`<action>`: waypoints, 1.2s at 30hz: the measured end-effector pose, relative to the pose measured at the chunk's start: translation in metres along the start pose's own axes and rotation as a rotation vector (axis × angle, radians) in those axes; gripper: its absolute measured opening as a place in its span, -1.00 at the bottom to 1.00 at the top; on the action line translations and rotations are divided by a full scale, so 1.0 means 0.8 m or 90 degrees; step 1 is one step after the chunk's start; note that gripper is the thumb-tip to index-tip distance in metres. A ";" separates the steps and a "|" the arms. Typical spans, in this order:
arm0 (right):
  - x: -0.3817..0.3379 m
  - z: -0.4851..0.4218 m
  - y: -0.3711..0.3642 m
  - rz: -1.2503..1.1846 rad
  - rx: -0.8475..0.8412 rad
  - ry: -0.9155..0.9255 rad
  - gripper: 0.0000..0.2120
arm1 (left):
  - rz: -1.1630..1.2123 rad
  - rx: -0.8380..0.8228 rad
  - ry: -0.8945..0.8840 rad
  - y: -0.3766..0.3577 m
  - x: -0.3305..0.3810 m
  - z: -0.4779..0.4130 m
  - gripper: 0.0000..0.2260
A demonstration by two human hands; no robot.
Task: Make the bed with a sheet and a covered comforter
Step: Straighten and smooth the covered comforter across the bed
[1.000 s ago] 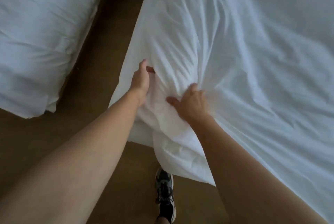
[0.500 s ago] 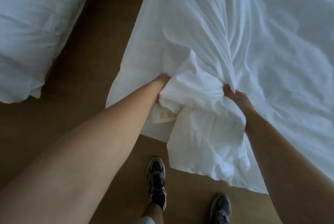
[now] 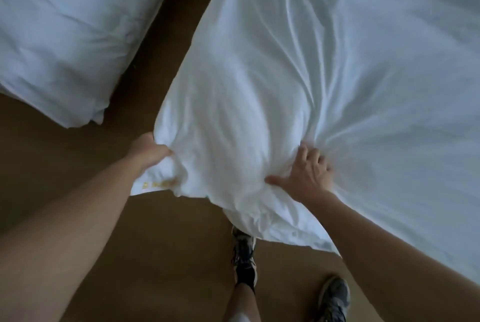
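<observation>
Gripping comforter [image 3: 233, 103] corner | left hand [image 3: 149, 151] pinches its edge | right hand [image 3: 309, 176] clutches bunched fabric | comforter bulges between both hands, spreading beyond the right | second bed [image 3: 65, 23] beyond the left

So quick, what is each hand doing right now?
Left hand: grips the corner of the comforter.
Right hand: fingers curled into the comforter, bunching it.

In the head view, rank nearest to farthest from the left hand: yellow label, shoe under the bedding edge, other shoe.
1. Yellow label, on the white bedding corner just below the left hand.
2. Shoe under the bedding edge, lower middle.
3. Other shoe, farther right.
</observation>
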State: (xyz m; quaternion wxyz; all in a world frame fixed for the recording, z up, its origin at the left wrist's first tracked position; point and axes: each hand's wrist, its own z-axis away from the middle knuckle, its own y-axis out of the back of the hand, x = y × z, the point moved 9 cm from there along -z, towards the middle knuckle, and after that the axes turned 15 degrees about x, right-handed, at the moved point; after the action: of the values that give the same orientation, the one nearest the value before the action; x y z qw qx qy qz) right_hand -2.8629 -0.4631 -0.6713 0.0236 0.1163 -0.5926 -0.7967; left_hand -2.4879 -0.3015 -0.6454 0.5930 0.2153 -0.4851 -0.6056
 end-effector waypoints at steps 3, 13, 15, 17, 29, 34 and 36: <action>0.004 -0.002 -0.002 0.010 0.079 0.008 0.20 | -0.029 0.074 -0.005 0.003 -0.033 -0.032 -0.67; -0.083 -0.067 0.057 -0.116 0.226 0.078 0.03 | 0.147 0.103 -0.107 -0.047 0.039 -0.069 -0.38; -0.115 -0.118 0.049 -0.093 0.144 0.077 -0.06 | 0.166 0.032 -0.140 -0.063 0.080 -0.071 -0.22; -0.127 -0.139 0.010 -0.028 0.024 0.054 -0.02 | 0.121 -0.021 -0.112 -0.080 0.084 -0.073 -0.19; -0.125 -0.132 -0.015 0.093 -0.066 0.054 0.17 | 0.211 -0.249 -0.013 -0.029 0.130 -0.108 -0.18; -0.130 -0.168 0.001 0.103 -0.161 0.055 0.09 | 0.297 -0.264 0.072 -0.050 0.249 -0.139 -0.28; -0.147 -0.201 0.028 0.048 -0.201 0.068 0.08 | 0.197 -0.153 -0.016 -0.033 0.248 -0.145 -0.52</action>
State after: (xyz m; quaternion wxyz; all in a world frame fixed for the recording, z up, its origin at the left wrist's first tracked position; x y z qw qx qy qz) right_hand -2.7169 -0.6000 -0.6748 0.1027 0.1312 -0.4616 -0.8713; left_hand -2.4444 -0.5288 -0.6559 0.6945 0.0581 -0.4441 -0.5631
